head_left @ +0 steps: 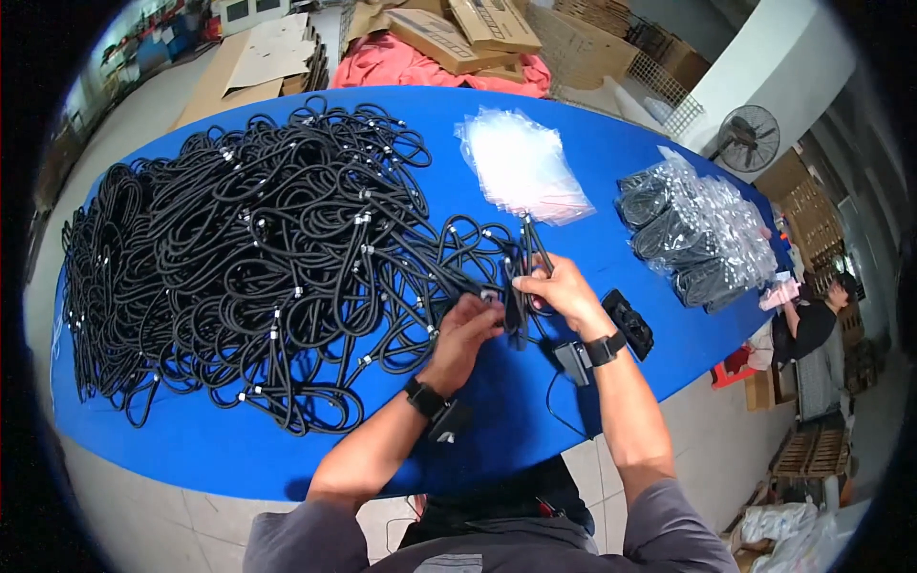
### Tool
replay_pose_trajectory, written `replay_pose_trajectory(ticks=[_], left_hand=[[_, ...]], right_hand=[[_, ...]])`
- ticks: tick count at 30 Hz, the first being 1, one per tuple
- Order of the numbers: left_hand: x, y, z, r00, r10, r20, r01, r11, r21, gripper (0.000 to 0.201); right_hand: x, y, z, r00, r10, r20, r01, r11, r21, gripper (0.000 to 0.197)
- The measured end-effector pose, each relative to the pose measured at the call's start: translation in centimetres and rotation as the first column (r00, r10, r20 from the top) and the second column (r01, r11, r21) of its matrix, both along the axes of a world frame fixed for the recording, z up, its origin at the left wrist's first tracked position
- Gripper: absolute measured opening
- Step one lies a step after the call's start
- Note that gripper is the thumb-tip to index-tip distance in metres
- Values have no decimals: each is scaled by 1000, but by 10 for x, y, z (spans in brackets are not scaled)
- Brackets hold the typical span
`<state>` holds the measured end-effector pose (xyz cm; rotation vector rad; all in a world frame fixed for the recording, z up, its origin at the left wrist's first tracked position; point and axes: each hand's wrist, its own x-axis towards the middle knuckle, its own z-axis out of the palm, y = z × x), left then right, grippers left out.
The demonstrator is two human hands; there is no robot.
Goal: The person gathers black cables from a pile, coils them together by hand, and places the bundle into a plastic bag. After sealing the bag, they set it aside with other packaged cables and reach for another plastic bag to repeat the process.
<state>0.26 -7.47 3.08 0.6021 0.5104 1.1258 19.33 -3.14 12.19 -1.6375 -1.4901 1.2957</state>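
Note:
My right hand (567, 291) is closed around a folded bundle of black cord (517, 306), thumb on top, at the middle of the blue table. Close against it, my left hand (464, 336) has its fingers drawn together on part of the same cord; its fingertips are slightly blurred. A silvery end piece shows between the two hands. To the left spreads a large heap of looped black cords (239, 239) with pale end pieces, its right edge reaching my left hand. Beyond my hands lies a fanned stack of clear plastic bags (521, 162).
Bagged black coils (702, 234) are piled at the table's right. A black object (628, 325) lies beside my right wrist. Past the right edge, a person (812, 320) holds something pink. A fan (748, 137) and cardboard boxes (458, 38) stand behind the blue table (497, 420).

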Motion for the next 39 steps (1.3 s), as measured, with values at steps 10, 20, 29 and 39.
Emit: replay_pose_trajectory(ticks=[10,20,29,39], left_hand=[[-28,-13,4,618,-768,-167,783,620,47,24],[-7,2,-17,958,17,-285,66,958,278,14],[-41,-3,-27,732,-547,-406,645,748,156,25],[-70,-16,-39,717,-529,-455,671,702,241,27]], right_hand=[[26,-40,-48,851,-245,465,39,911,410,52],[-3,-30,-59,855,-68,514,-161,908,388,59],[-48,-28,-37,878,-140,459,-120,863,491,81],[-196,26,-53,505,107,856,-705,623,338,101]])
